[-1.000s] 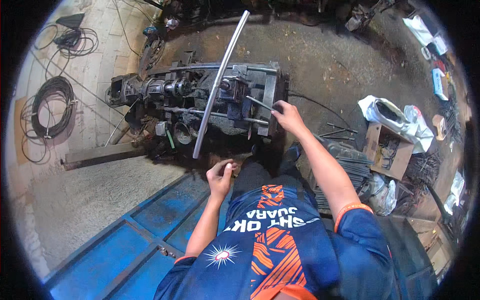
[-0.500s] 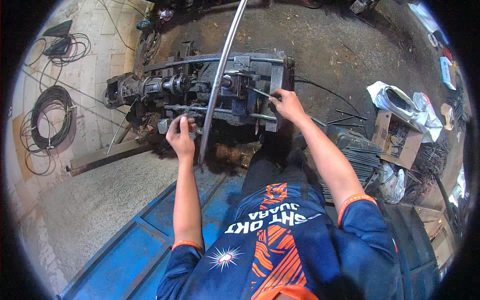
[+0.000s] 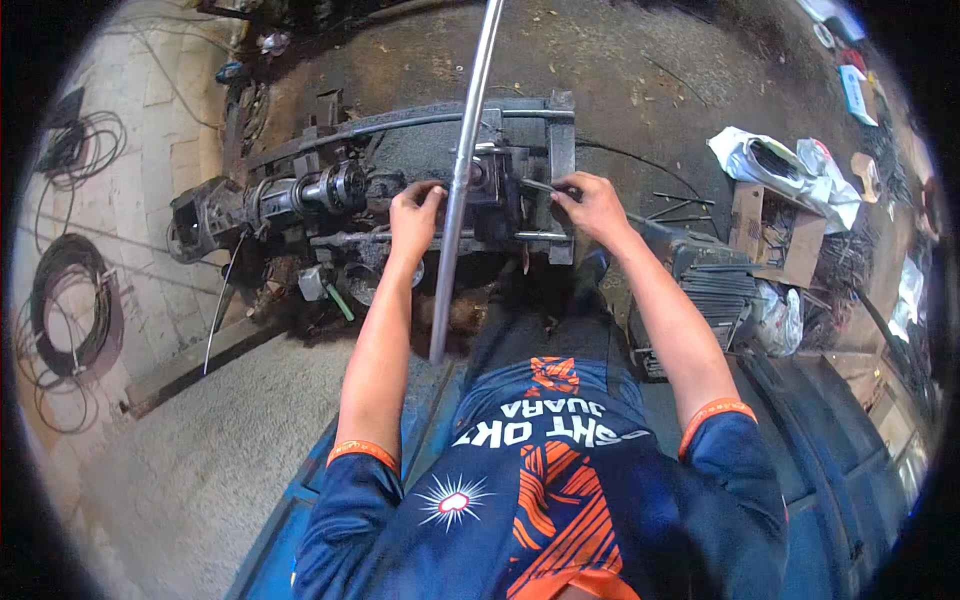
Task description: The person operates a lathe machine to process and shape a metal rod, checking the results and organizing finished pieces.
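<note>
A greasy metal machine (image 3: pixel 330 187) with a round chuck and a block carriage (image 3: pixel 497 205) lies before me. My right hand (image 3: pixel 595 207) pinches a thin metal rod (image 3: pixel 538 185), whose left end meets the carriage's right side. At the carriage's left, in the gap before the chuck, is my left hand (image 3: pixel 413 218). Its fingertips are drawn together; whatever they hold is too small to make out. A long shiny steel bar (image 3: pixel 466 155) slants upward in front of the carriage, just right of my left fingers, and hides part of it.
Stacked metal rods (image 3: pixel 712 295) lie at my right, beside a cardboard box (image 3: pixel 775 235) and white sacks (image 3: pixel 750 155). Coiled black cable (image 3: pixel 72 305) rests on the left floor. A steel beam (image 3: pixel 200 365) lies nearer the machine. Blue metal panels (image 3: pixel 830 450) are beside me.
My left hand has moved up and right, from below the machine to the carriage's left side. My right hand keeps its pinch on the rod, now slightly farther right. The view has shifted.
</note>
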`<act>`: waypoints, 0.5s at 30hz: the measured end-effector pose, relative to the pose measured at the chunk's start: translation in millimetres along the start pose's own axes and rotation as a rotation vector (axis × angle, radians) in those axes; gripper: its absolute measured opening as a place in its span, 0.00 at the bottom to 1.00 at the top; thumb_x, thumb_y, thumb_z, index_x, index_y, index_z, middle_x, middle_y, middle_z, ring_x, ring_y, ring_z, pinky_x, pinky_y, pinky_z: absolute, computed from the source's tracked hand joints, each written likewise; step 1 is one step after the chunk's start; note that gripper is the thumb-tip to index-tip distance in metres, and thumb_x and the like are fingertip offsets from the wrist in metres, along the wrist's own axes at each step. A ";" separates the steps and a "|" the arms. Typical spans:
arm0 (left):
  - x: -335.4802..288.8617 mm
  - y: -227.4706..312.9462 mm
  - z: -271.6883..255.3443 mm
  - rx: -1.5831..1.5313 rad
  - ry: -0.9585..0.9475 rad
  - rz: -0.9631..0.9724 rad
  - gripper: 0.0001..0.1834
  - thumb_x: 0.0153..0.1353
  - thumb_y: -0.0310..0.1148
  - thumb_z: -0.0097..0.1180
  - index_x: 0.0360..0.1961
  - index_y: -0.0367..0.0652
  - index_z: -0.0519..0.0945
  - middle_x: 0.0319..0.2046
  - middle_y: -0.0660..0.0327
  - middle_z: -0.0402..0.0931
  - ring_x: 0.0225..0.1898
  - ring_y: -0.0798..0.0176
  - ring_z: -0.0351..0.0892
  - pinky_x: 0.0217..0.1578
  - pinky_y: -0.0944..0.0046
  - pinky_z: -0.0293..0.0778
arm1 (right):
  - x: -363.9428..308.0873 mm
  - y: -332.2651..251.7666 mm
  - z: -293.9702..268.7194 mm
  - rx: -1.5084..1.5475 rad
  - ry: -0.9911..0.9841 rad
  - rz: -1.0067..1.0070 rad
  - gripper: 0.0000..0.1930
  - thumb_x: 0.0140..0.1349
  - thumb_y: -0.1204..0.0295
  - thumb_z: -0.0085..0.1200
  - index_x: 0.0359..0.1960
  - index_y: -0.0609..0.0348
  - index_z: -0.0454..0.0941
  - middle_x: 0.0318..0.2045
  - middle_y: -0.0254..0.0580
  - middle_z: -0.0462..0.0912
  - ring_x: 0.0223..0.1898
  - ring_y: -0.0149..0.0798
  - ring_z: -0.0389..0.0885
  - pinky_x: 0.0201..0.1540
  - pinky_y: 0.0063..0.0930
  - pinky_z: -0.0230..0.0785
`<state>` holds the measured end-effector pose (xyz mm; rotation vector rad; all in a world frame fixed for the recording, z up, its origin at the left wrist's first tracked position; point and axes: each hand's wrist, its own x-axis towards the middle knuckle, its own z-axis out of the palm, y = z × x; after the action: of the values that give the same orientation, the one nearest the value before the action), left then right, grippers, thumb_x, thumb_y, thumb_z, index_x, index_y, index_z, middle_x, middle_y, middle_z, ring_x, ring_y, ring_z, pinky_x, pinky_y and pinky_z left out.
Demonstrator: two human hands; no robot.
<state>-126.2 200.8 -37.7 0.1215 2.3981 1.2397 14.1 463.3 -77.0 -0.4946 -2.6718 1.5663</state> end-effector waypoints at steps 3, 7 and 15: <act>7.4 -8.7 7.5 -0.016 -0.093 -0.045 0.13 0.60 0.33 0.57 0.38 0.32 0.83 0.31 0.54 0.84 0.34 0.66 0.81 0.39 0.65 0.74 | 2.9 -8.6 6.2 -0.071 0.027 -0.014 0.10 0.54 0.72 0.61 0.39 0.60 0.83 0.35 0.49 0.83 0.39 0.48 0.83 0.43 0.35 0.73; 11.5 -3.6 16.5 -0.131 -0.106 -0.032 0.18 0.62 0.36 0.57 0.44 0.29 0.81 0.36 0.54 0.83 0.36 0.66 0.80 0.41 0.66 0.74 | 26.4 -13.2 15.6 -0.056 -0.026 -0.076 0.11 0.53 0.72 0.61 0.38 0.60 0.83 0.36 0.50 0.83 0.40 0.52 0.82 0.44 0.38 0.73; 30.7 -23.4 25.2 -0.703 -0.017 -0.257 0.14 0.65 0.31 0.56 0.43 0.28 0.76 0.33 0.56 0.78 0.33 0.61 0.82 0.35 0.67 0.81 | 63.2 -42.4 34.0 -0.579 -0.259 0.014 0.14 0.46 0.68 0.63 0.34 0.61 0.82 0.33 0.56 0.82 0.42 0.57 0.80 0.44 0.44 0.74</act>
<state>-140.6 214.2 -79.4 -0.3724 1.7585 1.8389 -62.7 432.4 -67.7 -0.3234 -3.3219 0.8801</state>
